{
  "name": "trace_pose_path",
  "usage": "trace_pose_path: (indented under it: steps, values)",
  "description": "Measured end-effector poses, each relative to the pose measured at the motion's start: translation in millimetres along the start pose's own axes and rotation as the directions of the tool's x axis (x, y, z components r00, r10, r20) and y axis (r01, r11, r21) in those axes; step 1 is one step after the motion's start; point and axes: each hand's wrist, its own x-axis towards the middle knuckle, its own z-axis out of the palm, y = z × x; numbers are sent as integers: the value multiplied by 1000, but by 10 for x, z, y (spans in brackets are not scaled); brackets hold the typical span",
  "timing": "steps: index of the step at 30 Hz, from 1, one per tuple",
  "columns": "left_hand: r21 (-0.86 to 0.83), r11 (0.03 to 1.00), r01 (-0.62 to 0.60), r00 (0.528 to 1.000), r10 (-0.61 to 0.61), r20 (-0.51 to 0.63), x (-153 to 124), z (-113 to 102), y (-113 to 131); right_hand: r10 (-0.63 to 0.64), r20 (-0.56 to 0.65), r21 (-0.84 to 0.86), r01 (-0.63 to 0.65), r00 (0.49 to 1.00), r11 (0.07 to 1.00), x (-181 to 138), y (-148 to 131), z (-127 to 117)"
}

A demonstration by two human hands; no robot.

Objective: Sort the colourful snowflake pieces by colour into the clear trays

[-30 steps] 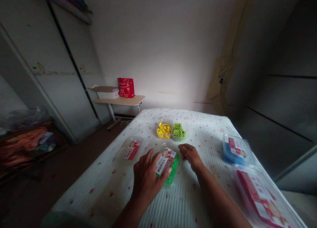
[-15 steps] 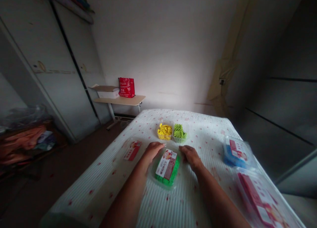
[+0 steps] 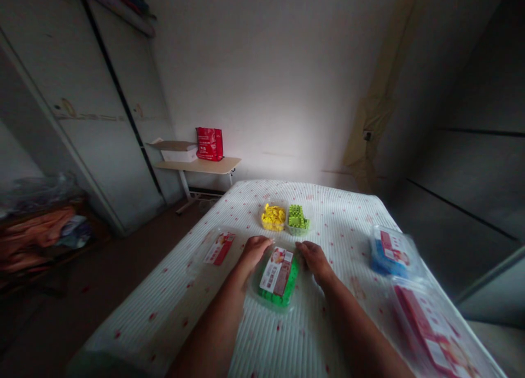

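A clear plastic box of green blocks [image 3: 278, 279], its lid bearing a red and white label, lies on the bed in front of me. My left hand [image 3: 257, 249] curls at its far left corner, the fingertips on the lid's edge. At the far right corner is my right hand [image 3: 312, 256], its fingers bent and thumb and fingers close together on the rim. Just beyond my hands, yellow pieces [image 3: 273, 216] and lime-green blocks [image 3: 297, 218] sit in a clear open container with two compartments. A clear lid [image 3: 219, 249] with a label lies left of my left hand.
To the right lie a box with blue contents [image 3: 391, 252] and a box with pink-red contents [image 3: 435, 329], both lidded. Behind the bed's left corner, a small table [image 3: 205, 166] carries a red bag [image 3: 209, 144] and a white box [image 3: 179, 152].
Almost nothing differs. Both hands stay at the far corners of the green-block box, with only a very slight shift of the view.
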Motion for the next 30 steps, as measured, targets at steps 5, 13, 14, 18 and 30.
trace_pose_path:
  steps: [5,13,14,18,30]
  values:
    - [17,1000,-16,1000,16,-1,17,0,-20,-26,-19,-35,25,999,999,12,5,12]
    - [67,995,-77,996,74,47,36,-29,-49,-174,-82,-170,158,981,973,19,51,13]
    - [67,995,-76,996,73,47,34,-32,-51,-193,-92,-191,173,977,966,19,53,14]
    - [62,995,-74,997,72,37,26,-36,-57,-246,-108,-233,216,963,948,20,68,18]
    - [20,1000,15,995,-17,96,-158,-190,127,-36,-116,-71,28,993,997,-137,-64,1]
